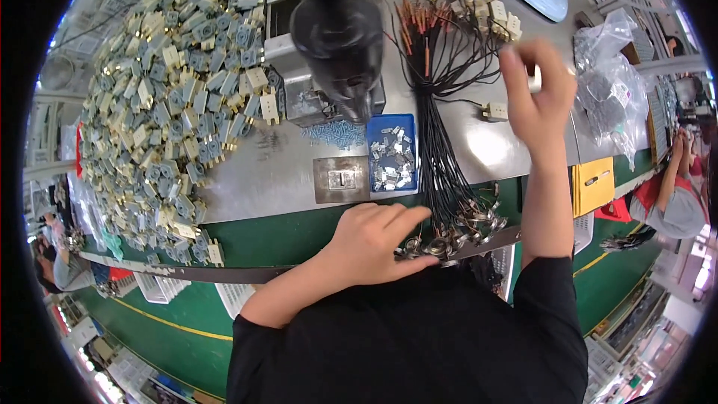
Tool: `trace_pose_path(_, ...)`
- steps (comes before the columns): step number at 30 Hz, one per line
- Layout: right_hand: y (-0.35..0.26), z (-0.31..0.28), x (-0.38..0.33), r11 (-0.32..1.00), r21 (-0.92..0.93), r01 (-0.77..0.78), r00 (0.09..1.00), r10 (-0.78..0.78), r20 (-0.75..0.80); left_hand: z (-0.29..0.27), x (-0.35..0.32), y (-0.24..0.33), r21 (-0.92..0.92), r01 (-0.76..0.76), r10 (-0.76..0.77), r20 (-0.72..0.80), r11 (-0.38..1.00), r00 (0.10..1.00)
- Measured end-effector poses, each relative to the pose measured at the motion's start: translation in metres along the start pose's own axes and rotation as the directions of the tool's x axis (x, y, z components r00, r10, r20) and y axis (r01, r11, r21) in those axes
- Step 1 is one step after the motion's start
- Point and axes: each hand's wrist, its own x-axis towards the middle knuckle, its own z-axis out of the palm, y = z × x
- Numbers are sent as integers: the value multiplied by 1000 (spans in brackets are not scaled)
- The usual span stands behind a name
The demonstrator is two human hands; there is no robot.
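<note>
My left hand (374, 243) hovers at the bench's front edge, thumb and index finger stretched apart beside the metal end pieces (441, 245) of a black cable bundle (441, 150). My right hand (540, 97) is raised at the right, thumb and fingers curled together in a pinch. A small whitish patch shows inside that curl; whether it is a held part I cannot make out. Just beyond lie cream plug blocks (482, 4) on the cables' far ends, near copper-coloured tips (426, 19). One cream plug (495, 111) lies apart, left of my right wrist.
A large heap of grey and cream plug parts (176, 97) covers the left. A dark machine head (340, 45) stands mid-bench, above blue screws (334, 133), a metal plate (340, 179) and a blue tray (371, 142) of small metal pieces. Plastic bags (609, 82) and a yellow pad (593, 185) lie right.
</note>
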Motion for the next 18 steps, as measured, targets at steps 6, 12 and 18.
trace_pose_path(6, 8, -24, -67, 917, 115, -381, 897, 337, 286, -8, -2, -11, -231, -114, 94, -94, 966, 991)
trace_pose_path(12, 0, 1, -75, 916, 75, -394, 764, 281, 580, -26, -11, -24, -354, -47, -5, -144, 934, 990)
trace_pose_path(18, -19, 39, -57, 947, -253, -196, 705, 315, 635, -23, -18, -27, -295, -77, 35, -144, 952, 989)
